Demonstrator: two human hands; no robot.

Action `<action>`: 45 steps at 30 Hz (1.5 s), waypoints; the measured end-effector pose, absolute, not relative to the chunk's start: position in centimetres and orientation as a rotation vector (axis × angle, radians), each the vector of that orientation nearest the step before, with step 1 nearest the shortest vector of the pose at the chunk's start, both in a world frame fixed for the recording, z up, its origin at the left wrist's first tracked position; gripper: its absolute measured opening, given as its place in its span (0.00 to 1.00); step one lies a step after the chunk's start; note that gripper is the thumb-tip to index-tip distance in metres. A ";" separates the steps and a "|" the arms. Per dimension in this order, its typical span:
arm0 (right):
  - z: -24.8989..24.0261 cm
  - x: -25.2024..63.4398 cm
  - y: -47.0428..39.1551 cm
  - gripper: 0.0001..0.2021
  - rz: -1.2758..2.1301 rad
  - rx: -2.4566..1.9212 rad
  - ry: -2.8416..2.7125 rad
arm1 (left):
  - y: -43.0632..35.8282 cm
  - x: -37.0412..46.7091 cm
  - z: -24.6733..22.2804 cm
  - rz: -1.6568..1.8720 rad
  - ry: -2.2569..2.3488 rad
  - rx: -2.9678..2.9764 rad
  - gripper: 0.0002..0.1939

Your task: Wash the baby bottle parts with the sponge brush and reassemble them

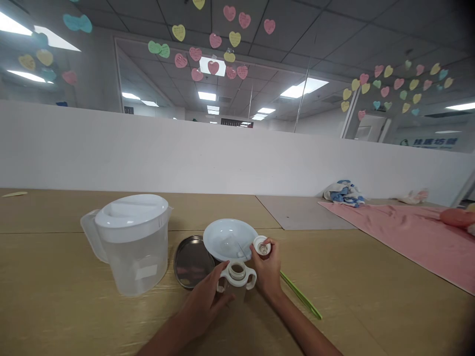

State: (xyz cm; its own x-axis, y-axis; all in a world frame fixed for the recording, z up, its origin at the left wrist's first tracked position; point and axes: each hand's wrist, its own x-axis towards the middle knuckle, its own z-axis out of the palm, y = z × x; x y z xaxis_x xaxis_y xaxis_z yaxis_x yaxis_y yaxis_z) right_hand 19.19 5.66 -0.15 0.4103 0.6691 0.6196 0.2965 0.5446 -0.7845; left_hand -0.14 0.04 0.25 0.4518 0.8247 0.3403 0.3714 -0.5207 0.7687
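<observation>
My left hand (204, 302) is closed around the side of a baby bottle (236, 275) with a white two-handled collar. The bottle stands upright with its round mouth uncovered; its lower body is see-through and hard to make out. Just right of and above it, my right hand (269, 271) pinches a white bottle cap (262, 245), apart from the bottle. The cap's hollow side faces me, with a clear teat-like piece inside. Right behind the hands sits a white bowl (218, 230) with something clear and a thin rod in it.
A lidded clear pitcher (137, 257) stands at left, beside a dark metal tray (190, 264). Green tongs (302, 295) lie right of my forearm. A pink cloth (404, 232) covers the table's right, with a crumpled blue-white cloth (343, 193) behind. A white partition (185, 158) borders the back.
</observation>
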 end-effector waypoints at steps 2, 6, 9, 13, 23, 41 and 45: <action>-0.3 19.3 5.7 0.16 0.283 -1.053 -1.249 | 0.1 -0.1 0.3 0.958 0.989 2.100 0.29; -0.1 19.7 5.5 0.17 0.298 -1.185 -1.384 | 0.2 -0.1 0.2 0.940 0.993 2.103 0.29; 0.1 19.9 5.3 0.19 0.279 -1.239 -1.452 | 0.2 -0.1 0.1 0.916 1.009 2.096 0.29; 0.2 20.1 5.3 0.20 0.178 -1.253 -1.482 | 0.1 -0.2 0.3 0.905 1.013 2.115 0.29; 0.3 20.6 5.4 0.14 -0.057 -1.283 -1.556 | -0.3 0.0 1.3 0.877 0.993 2.107 0.27; 1.1 20.3 4.9 0.22 0.135 -1.190 -1.442 | -0.2 -0.1 1.0 0.870 1.030 2.106 0.28; 1.1 20.6 5.1 0.20 0.275 -1.266 -1.300 | -0.2 -0.1 1.1 0.858 1.045 2.121 0.28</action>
State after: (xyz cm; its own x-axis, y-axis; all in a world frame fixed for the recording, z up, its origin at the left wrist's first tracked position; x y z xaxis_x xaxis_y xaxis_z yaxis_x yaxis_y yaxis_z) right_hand 20.63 5.15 1.12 0.3387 0.7609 0.5534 0.4717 0.3716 -0.7996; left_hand -0.11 -0.22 1.08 0.4768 0.8343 0.2767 0.4344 -0.4973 0.7510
